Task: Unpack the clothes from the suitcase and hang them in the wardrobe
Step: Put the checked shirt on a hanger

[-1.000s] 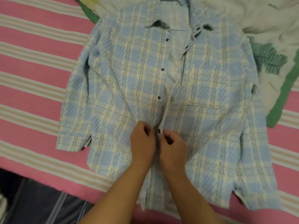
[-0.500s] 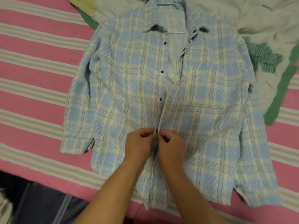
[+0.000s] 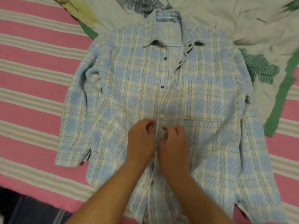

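Left hand: The left hand (image 3: 142, 139) rests on the shirt, just left of the button strip. Its fingers are curled in a bit. I cannot tell if they pinch the cloth.
Right hand: The right hand (image 3: 174, 143) sits just beside it, on the other side of the strip. Its fingers are bent too, and the tips touch the cloth. I cannot tell if they hold any.
Step now: I think this is the buttoning-up part, so the shirt will sit well when it is hung.
Closed button: A round, pale button (image 3: 162, 116) just above the hands looks done up.
Next move: The next open button (image 3: 162, 86) is higher up, dark and small. The hands would need to go up there and bring the two edges together. It is a fiddly job for fingertips.
Shirt: The shirt (image 3: 202, 97) lies flat and face up on the bed, sleeves out to each side. It is soft and bumpy, with light blue and cream squares.
Bed cover: The bed cover (image 3: 32, 75) has pink and cream stripes.
Hanger: A thin, pale hanger (image 3: 174, 45) is inside the collar already.
Blanket: A crumpled white blanket (image 3: 242, 21) with green leaves lies past the shirt.
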The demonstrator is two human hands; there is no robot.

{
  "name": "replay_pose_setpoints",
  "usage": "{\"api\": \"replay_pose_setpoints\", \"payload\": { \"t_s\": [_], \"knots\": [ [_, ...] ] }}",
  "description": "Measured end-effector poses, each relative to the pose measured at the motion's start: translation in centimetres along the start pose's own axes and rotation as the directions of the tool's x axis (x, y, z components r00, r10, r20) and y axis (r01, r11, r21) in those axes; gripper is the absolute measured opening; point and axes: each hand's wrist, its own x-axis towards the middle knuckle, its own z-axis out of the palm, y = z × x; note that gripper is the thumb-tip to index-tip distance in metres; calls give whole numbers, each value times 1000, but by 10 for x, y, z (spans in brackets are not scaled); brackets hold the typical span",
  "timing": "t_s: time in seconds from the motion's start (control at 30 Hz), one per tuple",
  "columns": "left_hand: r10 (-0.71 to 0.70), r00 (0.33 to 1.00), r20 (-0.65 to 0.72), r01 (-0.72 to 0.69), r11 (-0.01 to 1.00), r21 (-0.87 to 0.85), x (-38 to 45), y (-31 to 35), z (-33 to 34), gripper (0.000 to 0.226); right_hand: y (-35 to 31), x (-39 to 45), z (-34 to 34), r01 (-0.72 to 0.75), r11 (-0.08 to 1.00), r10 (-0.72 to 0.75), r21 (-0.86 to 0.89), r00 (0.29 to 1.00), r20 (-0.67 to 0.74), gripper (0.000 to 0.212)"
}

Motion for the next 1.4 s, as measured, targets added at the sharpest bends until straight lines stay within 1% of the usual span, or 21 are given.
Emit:
{"api": "replay_pose_setpoints", "payload": {
  "t_s": [0.03, 0.07, 0.1, 0.13, 0.17, 0.2, 0.23, 0.27, 0.33, 0.4, 0.47, 0.5, 0.53, 0.6, 0.67, 0.8, 0.87, 0.97, 1.13, 1.3, 1.4],
  "knots": [
    [-16, 998, -55, 12, 998, -66, 14, 2, 3, 23, 0, 19, 1, 57, 998, -57, 9, 998, 1, 23],
    [-63, 995, -77, 52, 989, -136, 28, 3, 7, 23, 0, 36, 4, 93, 995, -91, -22, 994, 64, 25],
    [-115, 991, -68, 101, 978, -185, 39, 1, 12, 24, 2, 49, 11, 99, 991, -84, -90, 985, 153, 30],
    [-142, 989, -38, 132, 972, -195, 46, -2, 18, 25, 5, 57, 18, 88, 982, -51, -167, 975, 215, 35],
    [-143, 990, 6, 143, 978, -153, 51, -7, 24, 25, 9, 61, 25, 67, 975, -16, -212, 972, 234, 37],
    [-135, 989, 53, 139, 987, -86, 54, -12, 30, 23, 12, 63, 29, 32, 977, 15, -213, 977, 214, 34],
    [-125, 988, 86, 127, 992, -18, 57, -16, 35, 20, 15, 65, 30, -44, 987, 73, -157, 981, 180, 26],
    [-114, 988, 101, 111, 993, 30, 59, -18, 39, 17, 17, 66, 28, -153, 987, 159, -45, 975, 155, 19],
    [-117, 988, 104, 107, 990, 95, 60, -17, 46, 19, 25, 67, 21, -341, 916, 308, 210, 936, 172, 15],
    [-156, 985, 76, 138, 969, 204, 57, -10, 55, 27, 34, 63, 14, -411, 825, 355, 387, 911, 211, 12],
    [-171, 984, 44, 151, 945, 290, 56, -3, 63, 22, 38, 60, 11, -433, 755, 361, 493, 901, 239, 9],
    [-180, 984, 15, 170, 950, 263, 56, -1, 64, 15, 38, 60, 12, -450, 728, 369, 517, 893, 256, 7],
    [-194, 981, -9, 192, 965, 181, 56, 0, 63, 6, 39, 61, 13, -471, 710, 383, 524, 882, 274, 5],
    [-210, 977, -25, 209, 978, -24, 52, 1, 58, 13, 36, 62, 12, -495, 681, 406, 540, 868, 285, 6],
    [-233, 973, 11, 231, 956, -179, 43, 3, 49, 15, 33, 62, 14, -477, 696, 402, 537, 878, 259, 10],
    [-322, 940, 116, 342, 875, -341, 40, 2, 39, 14, 26, 58, 20, -467, 692, 410, 550, 882, 233, 16],
    [-335, 929, 157, 370, 857, -358, 41, 1, 37, 17, 27, 57, 23, -481, 675, 414, 559, 875, 252, 19],
    [-329, 930, 167, 368, 855, -366, 40, -2, 35, 19, 26, 56, 26, -483, 665, 410, 569, 873, 263, 24],
    [-355, 911, 209, 411, 819, -400, 40, -7, 33, 20, 28, 56, 27, -496, 657, 418, 568, 866, 273, 23],
    [-315, 916, 247, 381, 876, -296, 51, -7, 29, 17, 31, 61, 27, -497, 661, 397, 561, 867, 300, 22],
    [-330, 910, 250, 396, 870, -295, 51, -7, 29, 20, 31, 61, 26, -515, 645, 407, 565, 857, 316, 23]
  ]
}}
